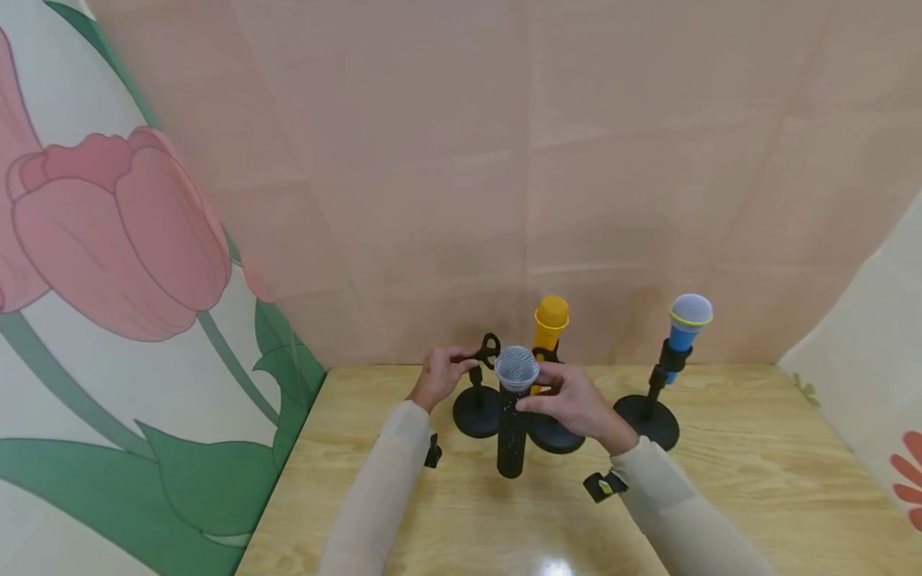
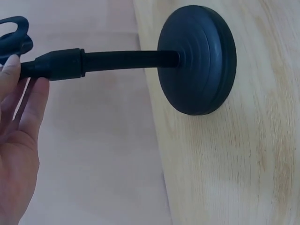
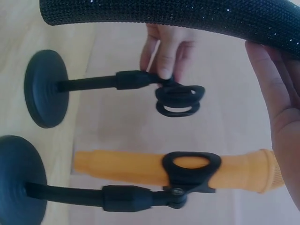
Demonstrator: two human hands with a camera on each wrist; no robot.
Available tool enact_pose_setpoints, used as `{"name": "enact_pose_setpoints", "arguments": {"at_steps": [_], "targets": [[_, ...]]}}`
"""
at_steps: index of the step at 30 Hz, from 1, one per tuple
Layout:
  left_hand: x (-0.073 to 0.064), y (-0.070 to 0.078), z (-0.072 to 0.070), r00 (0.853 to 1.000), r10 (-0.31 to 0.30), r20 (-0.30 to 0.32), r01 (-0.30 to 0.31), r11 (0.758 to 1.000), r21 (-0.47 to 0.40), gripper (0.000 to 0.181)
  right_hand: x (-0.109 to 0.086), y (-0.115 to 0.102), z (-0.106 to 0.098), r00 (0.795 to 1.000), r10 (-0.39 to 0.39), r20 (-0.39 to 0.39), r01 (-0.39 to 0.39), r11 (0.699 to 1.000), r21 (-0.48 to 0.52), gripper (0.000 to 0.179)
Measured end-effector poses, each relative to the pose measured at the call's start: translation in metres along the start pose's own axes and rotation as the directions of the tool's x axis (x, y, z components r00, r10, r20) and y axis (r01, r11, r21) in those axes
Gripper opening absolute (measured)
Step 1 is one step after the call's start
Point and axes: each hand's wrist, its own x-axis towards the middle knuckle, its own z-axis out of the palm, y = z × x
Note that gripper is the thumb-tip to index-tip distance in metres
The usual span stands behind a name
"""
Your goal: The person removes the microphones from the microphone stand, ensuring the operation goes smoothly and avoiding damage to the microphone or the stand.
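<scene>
My right hand [image 1: 572, 404] pinches a black glittery microphone [image 1: 512, 436] with a silver mesh head, upright just under that head. In the right wrist view the microphone's dark body [image 3: 154, 13] crosses the top. My left hand [image 1: 441, 376] grips the neck of a black microphone stand [image 1: 476, 411], just below its clip [image 1: 490, 350]. That clip holds nothing. The left wrist view shows the fingers around the stand's upper joint [image 2: 61, 64], with its round base [image 2: 199, 61] on the table. The black microphone is apart from the clip, to its right.
Behind the right hand, a yellow microphone [image 1: 551, 314] sits in a second black stand [image 3: 126, 198]. Farther right, a blue microphone with a white head [image 1: 689, 316] rests in a third stand [image 1: 647, 420]. A pinkish cloth wall [image 1: 432, 176] rises at the wooden table's [image 1: 749, 480] back edge.
</scene>
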Motion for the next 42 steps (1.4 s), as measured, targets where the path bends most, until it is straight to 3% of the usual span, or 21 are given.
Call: {"name": "enact_pose_setpoints", "arguments": {"at_steps": [4, 12, 28, 36, 42], "targets": [[0.001, -0.001, 0.000, 0.999, -0.048, -0.010, 0.047, 0.998, -0.051, 0.024, -0.004, 0.008, 0.006, 1.000, 0.023, 0.006, -0.023, 0.999, 0.028, 0.045], [0.008, -0.004, 0.001, 1.000, -0.012, -0.023, 0.010, 0.997, -0.081, 0.023, -0.010, 0.023, 0.016, 0.999, 0.045, 0.012, -0.046, 0.998, 0.053, 0.045], [0.020, -0.003, -0.002, 0.988, -0.152, -0.023, 0.150, 0.985, -0.091, 0.022, -0.010, 0.052, 0.032, 0.994, 0.104, 0.034, -0.107, 0.986, 0.129, 0.047], [0.027, -0.004, -0.005, 0.992, -0.123, -0.037, 0.123, 0.992, -0.014, 0.022, -0.011, 0.069, 0.045, 0.992, 0.111, 0.060, -0.121, 0.975, 0.187, 0.047], [0.033, -0.004, -0.005, 0.990, -0.138, -0.035, 0.139, 0.990, 0.011, 0.021, -0.014, 0.078, 0.055, 0.983, 0.174, 0.062, -0.184, 0.953, 0.242, 0.042]]}}
